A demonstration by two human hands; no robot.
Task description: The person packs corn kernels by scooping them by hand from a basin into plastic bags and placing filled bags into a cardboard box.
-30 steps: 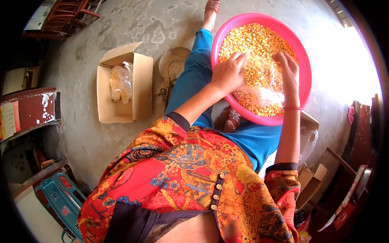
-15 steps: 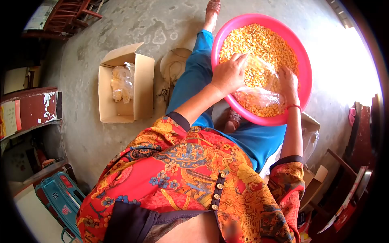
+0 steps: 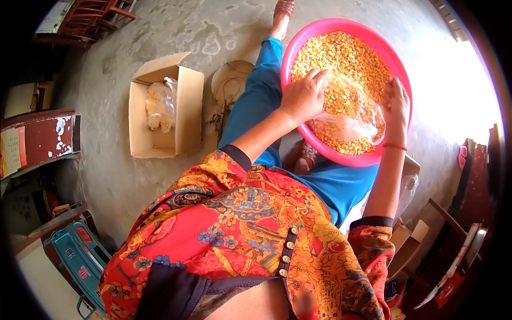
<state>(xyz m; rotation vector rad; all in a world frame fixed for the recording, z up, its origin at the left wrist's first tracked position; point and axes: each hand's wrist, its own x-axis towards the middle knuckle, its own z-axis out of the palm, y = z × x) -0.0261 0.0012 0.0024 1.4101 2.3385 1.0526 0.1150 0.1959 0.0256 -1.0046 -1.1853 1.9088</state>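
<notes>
Left hand (image 3: 305,97) pinches a clear bag (image 3: 349,127) at upper right; right hand's (image 3: 396,104) fingers curl, grip unclear; a filled bag (image 3: 160,106) lies boxed at left, plentiful kernels (image 3: 346,50) loose in the pink basin (image 3: 287,64).

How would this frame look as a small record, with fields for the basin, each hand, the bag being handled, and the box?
Basin: pink basin, holding yellow corn kernels
Left hand: holding an edge of the plastic bag
Right hand: curled, over the basin's right side; whether it holds anything is unclear
Bag: clear, above the kernels, between the hands
Box: open cardboard box on the floor, with a bagged, yellowish bundle inside
</notes>
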